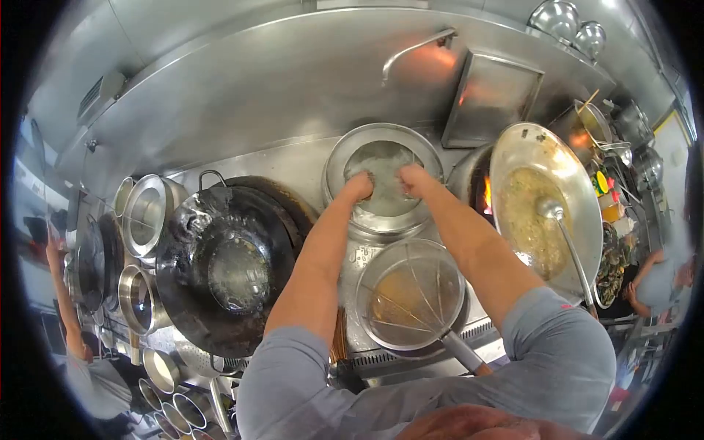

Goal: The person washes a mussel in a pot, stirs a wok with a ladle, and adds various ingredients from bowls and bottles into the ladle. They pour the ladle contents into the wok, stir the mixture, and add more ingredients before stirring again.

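Fingers of both hands dipped in water pot (pixel 345 150) (contents cloudy).

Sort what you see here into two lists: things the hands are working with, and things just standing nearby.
In use:
left hand
right hand
round steel pot of water

Standing by:
large black wok
round wire-mesh strainer
silver wok of yellow sauce
steel ladle
orange burner flame
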Demonstrator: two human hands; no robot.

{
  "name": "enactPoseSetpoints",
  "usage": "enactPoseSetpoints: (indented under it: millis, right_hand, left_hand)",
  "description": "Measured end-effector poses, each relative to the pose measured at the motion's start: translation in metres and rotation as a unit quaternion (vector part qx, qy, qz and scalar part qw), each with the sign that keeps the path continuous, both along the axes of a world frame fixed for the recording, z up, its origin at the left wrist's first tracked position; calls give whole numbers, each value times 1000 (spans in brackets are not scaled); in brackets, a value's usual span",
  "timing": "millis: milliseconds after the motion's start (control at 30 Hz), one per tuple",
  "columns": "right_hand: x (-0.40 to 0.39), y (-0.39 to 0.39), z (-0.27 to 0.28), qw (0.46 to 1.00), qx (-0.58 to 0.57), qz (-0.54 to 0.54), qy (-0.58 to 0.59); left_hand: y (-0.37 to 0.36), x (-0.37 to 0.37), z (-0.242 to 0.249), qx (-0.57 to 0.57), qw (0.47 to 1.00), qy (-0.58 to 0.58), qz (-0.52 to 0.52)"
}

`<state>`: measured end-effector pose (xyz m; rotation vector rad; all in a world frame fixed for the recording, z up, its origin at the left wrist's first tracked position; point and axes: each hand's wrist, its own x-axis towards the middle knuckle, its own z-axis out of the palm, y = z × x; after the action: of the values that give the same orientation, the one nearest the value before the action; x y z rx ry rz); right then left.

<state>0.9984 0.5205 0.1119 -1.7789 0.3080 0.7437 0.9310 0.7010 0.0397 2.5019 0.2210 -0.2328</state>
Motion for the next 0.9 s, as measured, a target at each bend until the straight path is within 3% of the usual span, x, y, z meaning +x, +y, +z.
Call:
enactPoseSetpoints:
  millis: [67, 133, 167, 200, 233, 367, 433, 467, 533, 667, 733, 767, 833, 900]
  right_hand:
    - [24, 25, -23, 962, 244, 117, 42]
    - [15, 36, 26, 981, 88, 161, -67]
    - [5, 35, 45, 982, 85, 159, -63]
    - [-4, 33, 62, 977, 54, 196, -60]
    - [-7, 32, 67, 970, 24, 235, -58]
    - [-4, 29, 63, 961, 75, 246, -101]
    - [0, 37, 61, 942, 4, 292, -166]
    - [-2, 37, 59, 943, 3, 289, -166]
    - [-17, 36, 72, 956, 36, 234, -174]
    - [-31, 34, 86, 965, 61, 212, -139]
    - [-35, 34, 92, 925, -75, 268, -258]
    - [-40, 33, 93, 925, -74, 268, -259]
    - [-39, 32, 95, 868, -121, 323, -358]
    - [-40, 35, 92, 871, -116, 309, -363]
  left_hand:
    - [-4, -5, 39, -16, 999, 0, 28]
    - [-3, 3, 26, -311, 928, -114, 172]
    - [-5, 6, 35, -315, 927, -109, 171]
    - [-10, 7, 56, -490, 844, -90, 198]
    - [-12, 11, 63, -646, 729, -70, 218]
    - [-16, 13, 64, -615, 744, -89, 246]
    - [-20, 11, 63, -411, 866, -171, 229]
    - [-21, 10, 64, -412, 866, -169, 226]
    - [-21, 6, 71, -280, 911, -192, 232]
    - [-25, -3, 83, -300, 897, -220, 239]
    - [-27, -10, 93, -339, 887, -211, 232]
    - [-28, -16, 97, -339, 887, -212, 232]
    - [-32, -15, 105, -383, 881, -170, 222]
    - [-32, -16, 108, -413, 864, -162, 239]
